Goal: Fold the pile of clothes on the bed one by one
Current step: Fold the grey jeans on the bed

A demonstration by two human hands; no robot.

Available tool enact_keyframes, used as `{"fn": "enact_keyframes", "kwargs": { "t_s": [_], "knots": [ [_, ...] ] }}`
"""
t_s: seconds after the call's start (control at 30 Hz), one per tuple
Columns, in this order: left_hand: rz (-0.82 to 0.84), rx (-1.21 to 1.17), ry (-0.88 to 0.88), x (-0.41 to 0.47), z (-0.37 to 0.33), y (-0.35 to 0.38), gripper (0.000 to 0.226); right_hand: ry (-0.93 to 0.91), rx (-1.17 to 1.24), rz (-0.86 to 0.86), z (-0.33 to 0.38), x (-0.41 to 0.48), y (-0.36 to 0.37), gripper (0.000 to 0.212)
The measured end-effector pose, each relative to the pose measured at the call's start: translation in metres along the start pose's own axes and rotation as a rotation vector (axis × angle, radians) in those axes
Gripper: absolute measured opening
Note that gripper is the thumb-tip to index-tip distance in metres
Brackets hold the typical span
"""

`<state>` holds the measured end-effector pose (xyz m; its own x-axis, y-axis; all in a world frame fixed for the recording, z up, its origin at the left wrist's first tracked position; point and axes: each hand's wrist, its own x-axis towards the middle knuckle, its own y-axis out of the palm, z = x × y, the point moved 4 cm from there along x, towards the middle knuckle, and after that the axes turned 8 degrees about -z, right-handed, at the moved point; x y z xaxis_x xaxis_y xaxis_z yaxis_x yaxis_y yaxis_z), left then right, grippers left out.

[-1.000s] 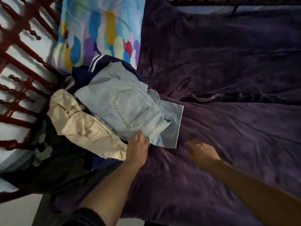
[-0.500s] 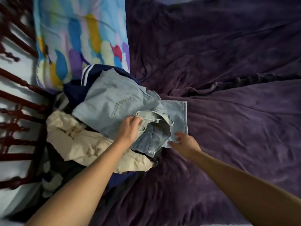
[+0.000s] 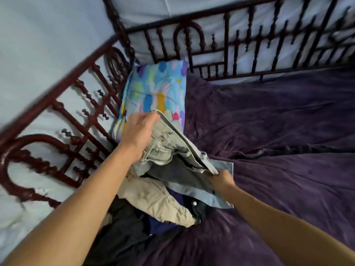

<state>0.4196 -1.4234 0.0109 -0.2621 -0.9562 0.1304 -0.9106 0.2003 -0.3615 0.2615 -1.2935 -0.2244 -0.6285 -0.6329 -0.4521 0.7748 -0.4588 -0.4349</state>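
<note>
Two bare arms reach over a purple blanket [image 3: 288, 131]. The left hand [image 3: 139, 131] curls around the waistband of pale blue jeans [image 3: 172, 148], which are lifted just in front of a colourful pillow [image 3: 153, 89]. The right hand [image 3: 221, 178], nearer than the pillow, pinches the jeans' lower fold. A beige garment [image 3: 153, 198] and dark clothes [image 3: 124, 233] lie heaped in front of the pillow.
</note>
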Motion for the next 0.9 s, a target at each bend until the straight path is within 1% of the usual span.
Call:
{"fn": "enact_keyframes", "kwargs": {
  "t_s": [0.07,0.13,0.17,0.23,0.3,0.4,0.43,0.47,0.53,0.6,0.67,0.73,0.77,0.8,0.83,0.87,0.9],
  "knots": [
    [0.044,0.091,0.159,-0.014,-0.035,-0.015,0.036,-0.064,-0.033,-0.111,0.019,-0.006,-0.04,0.017],
    [0.099,0.241,0.23,-0.022,-0.052,-0.027,0.019,-0.168,-0.136,-0.221,0.04,-0.01,-0.088,0.013],
    [0.097,0.319,0.241,-0.025,-0.057,-0.034,0.021,-0.238,-0.204,-0.279,0.054,-0.016,-0.114,0.008],
    [0.077,0.393,0.239,-0.023,-0.06,-0.051,0.028,-0.364,-0.325,-0.392,0.085,-0.033,-0.163,0.012],
    [0.072,0.412,0.265,-0.021,-0.068,-0.064,0.024,-0.473,-0.437,-0.483,0.117,-0.054,-0.204,0.017],
    [0.01,0.457,0.277,-0.007,-0.078,-0.081,0.014,-0.591,-0.637,-0.573,0.154,-0.09,-0.248,0.009],
    [-0.029,0.43,0.276,0.001,-0.08,-0.085,0.012,-0.615,-0.696,-0.599,0.163,-0.103,-0.258,0.012],
    [-0.067,0.38,0.271,0.008,-0.083,-0.087,0.011,-0.637,-0.751,-0.618,0.171,-0.116,-0.265,0.02],
    [-0.137,0.213,0.252,0.02,-0.09,-0.086,0.013,-0.682,-0.821,-0.601,0.183,-0.138,-0.271,0.029],
    [-0.175,0.048,0.192,0.029,-0.097,-0.08,0.016,-0.716,-0.797,-0.509,0.191,-0.158,-0.273,0.032],
    [-0.159,-0.099,0.124,0.041,-0.102,-0.078,0.022,-0.72,-0.718,-0.441,0.197,-0.177,-0.274,0.035],
    [-0.014,-0.143,0.149,0.058,-0.111,-0.078,0.03,-0.671,-0.626,-0.431,0.198,-0.189,-0.278,0.037],
    [0.095,-0.151,0.173,0.065,-0.114,-0.076,0.034,-0.659,-0.601,-0.424,0.196,-0.194,-0.281,0.04],
    [0.215,-0.129,0.196,0.074,-0.117,-0.075,0.041,-0.64,-0.583,-0.434,0.195,-0.199,-0.281,0.045],
    [0.334,-0.08,0.231,0.078,-0.122,-0.076,0.055,-0.613,-0.554,-0.453,0.191,-0.203,-0.28,0.047],
    [0.449,-0.027,0.268,0.082,-0.125,-0.075,0.067,-0.589,-0.512,-0.475,0.187,-0.208,-0.279,0.044],
    [0.566,0.007,0.305,0.082,-0.131,-0.071,0.075,-0.566,-0.458,-0.492,0.181,-0.214,-0.278,0.035]
  ]
}}
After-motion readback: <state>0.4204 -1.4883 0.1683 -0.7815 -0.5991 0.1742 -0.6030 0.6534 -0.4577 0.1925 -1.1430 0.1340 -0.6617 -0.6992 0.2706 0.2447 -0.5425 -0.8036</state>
